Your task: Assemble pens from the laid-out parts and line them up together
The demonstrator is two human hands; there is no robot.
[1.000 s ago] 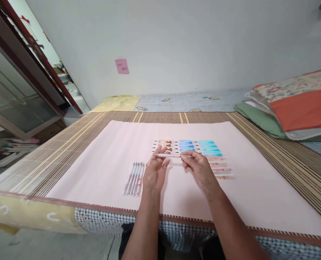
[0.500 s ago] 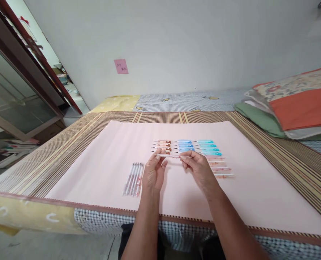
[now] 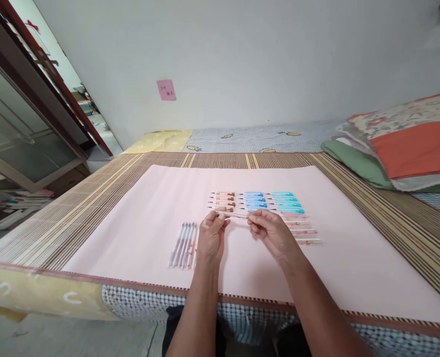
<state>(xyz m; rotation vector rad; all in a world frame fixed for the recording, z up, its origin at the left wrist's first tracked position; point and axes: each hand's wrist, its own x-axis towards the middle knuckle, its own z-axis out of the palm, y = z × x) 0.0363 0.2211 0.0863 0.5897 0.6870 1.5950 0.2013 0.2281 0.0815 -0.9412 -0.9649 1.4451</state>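
My left hand (image 3: 211, 237) and my right hand (image 3: 272, 232) hold one thin pale pen (image 3: 235, 214) between them, each pinching an end, just above the pink sheet (image 3: 138, 223). Behind the hands lie rows of pens: brown ones (image 3: 223, 199), blue ones (image 3: 254, 200) and teal ones (image 3: 286, 202). Pink pens (image 3: 301, 229) lie right of my right hand. A bunch of several clear pens (image 3: 185, 238) lies left of my left hand.
The pink sheet covers a striped mat (image 3: 67, 213) on a bed. Folded bedding and an orange pillow (image 3: 409, 144) are stacked at the right. A glass door (image 3: 23, 134) and books (image 3: 19, 203) stand at the left. A pink note (image 3: 166, 90) is on the wall.
Both hands still hold the pen; my left fingers have closed more tightly round its left end, and the hands have shifted slightly.
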